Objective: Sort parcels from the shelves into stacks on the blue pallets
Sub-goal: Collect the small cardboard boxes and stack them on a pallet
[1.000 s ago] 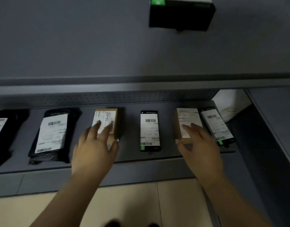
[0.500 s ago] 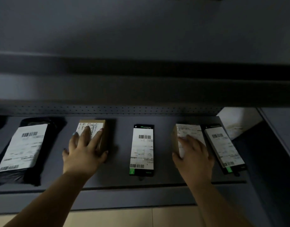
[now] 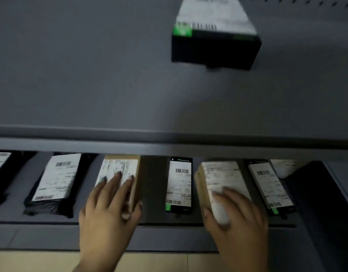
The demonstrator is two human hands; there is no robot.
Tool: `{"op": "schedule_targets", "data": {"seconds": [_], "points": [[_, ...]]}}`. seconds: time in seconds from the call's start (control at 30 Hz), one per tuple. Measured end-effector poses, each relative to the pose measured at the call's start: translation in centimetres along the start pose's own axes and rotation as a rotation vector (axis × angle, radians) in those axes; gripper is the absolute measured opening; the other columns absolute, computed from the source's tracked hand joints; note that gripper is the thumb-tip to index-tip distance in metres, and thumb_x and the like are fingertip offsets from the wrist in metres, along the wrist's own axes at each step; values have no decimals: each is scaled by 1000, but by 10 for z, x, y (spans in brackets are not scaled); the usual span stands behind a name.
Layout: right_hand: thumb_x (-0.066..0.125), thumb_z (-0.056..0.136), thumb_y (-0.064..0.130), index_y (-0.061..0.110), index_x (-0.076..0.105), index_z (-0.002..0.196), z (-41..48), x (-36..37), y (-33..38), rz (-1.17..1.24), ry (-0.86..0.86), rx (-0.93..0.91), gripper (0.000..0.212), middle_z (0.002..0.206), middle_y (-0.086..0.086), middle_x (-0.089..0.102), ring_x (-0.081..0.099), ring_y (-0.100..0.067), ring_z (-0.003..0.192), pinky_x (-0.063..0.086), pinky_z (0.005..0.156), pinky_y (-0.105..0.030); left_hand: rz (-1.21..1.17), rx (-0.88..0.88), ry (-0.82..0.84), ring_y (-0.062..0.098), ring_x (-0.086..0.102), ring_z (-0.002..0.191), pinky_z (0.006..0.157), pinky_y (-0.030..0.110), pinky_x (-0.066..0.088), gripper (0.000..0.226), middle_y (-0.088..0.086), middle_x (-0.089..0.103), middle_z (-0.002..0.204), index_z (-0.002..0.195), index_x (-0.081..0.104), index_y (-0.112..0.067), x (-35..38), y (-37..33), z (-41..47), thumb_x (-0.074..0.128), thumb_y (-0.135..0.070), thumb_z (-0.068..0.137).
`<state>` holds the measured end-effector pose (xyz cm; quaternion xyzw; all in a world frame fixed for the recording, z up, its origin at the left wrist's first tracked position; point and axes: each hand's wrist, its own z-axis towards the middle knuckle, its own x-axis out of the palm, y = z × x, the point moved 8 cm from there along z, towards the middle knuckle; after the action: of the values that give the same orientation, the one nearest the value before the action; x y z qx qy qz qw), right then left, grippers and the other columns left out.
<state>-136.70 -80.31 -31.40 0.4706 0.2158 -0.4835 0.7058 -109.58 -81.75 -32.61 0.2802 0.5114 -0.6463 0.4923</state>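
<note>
Two brown cardboard parcels with white labels lie on the lower grey shelf (image 3: 155,185). My left hand (image 3: 108,209) grips the left brown parcel (image 3: 122,169), fingers on its label and thumb against its right side. My right hand (image 3: 236,216) grips the right brown parcel (image 3: 220,173), thumb on its left side and fingers over the label. Between them lies a flat black parcel (image 3: 180,185) with a white label and a green corner. No blue pallet is in view.
More labelled parcels sit on the lower shelf: a black bag (image 3: 55,183) at the left, a thin black parcel (image 3: 269,185) at the right, a white item (image 3: 285,167) behind it. A black box with a green tag (image 3: 214,38) stands on the upper shelf (image 3: 90,75). Beige floor (image 3: 41,262) lies below.
Both hands have closed round their brown parcels, thumbs now wrapped on the sides, and the parcels have tipped slightly off the shelf. The view has tilted upward, showing the upper shelf's box again.
</note>
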Motion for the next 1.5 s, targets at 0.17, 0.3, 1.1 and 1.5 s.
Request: {"op": "schedule_targets", "data": {"seconds": [0.17,0.3,1.1,1.5], "points": [[71,58,48,38,73,88,-34,-48,92,77,7,-156,31,107,16,67,58,-7,98,49,77,-43,-10,3,-123,28,56,117,81,52,50,52,1,62,126,117,60,-35,-92,-17,-54,54,-49,67],[67,62,47,41,70,81,-61,-81,175,176,51,-225,20,102,23,64,57,-2,97,45,78,-41,20,-41,-174,29,61,108,84,43,50,46,0,67,115,101,74,-27,-164,-7,-94,53,-49,66],[61,61,46,37,71,82,-241,-87,739,618,129,-597,26,101,13,67,55,-9,97,39,82,-37,228,-530,-567,19,46,117,75,50,49,55,-5,65,121,109,67,-37,-598,374,-259,50,-52,58],[60,57,49,40,71,82,-281,30,968,733,254,-796,29,102,18,65,53,-6,97,36,86,-36,352,-712,-671,18,45,118,78,51,47,57,-5,65,120,107,71,-34,-697,572,-259,49,-54,59]]}}
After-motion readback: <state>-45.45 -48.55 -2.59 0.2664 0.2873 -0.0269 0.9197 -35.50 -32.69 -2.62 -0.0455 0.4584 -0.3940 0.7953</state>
